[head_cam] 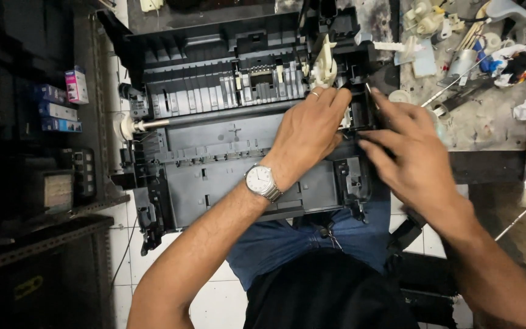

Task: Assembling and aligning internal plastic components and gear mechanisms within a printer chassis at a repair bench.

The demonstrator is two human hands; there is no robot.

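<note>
Both hands [312,131] [412,155] rest on the opened black printer chassis [214,152].

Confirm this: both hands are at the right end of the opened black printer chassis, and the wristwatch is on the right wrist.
Not quite. The head view shows the wristwatch on the left wrist. Otherwise correct: the left hand and right hand are both at the right end of the opened black printer chassis.

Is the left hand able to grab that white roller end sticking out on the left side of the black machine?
Probably yes. The left hand rests on the open black machine, and the white roller end sticks out bare, with nothing over it.
</note>
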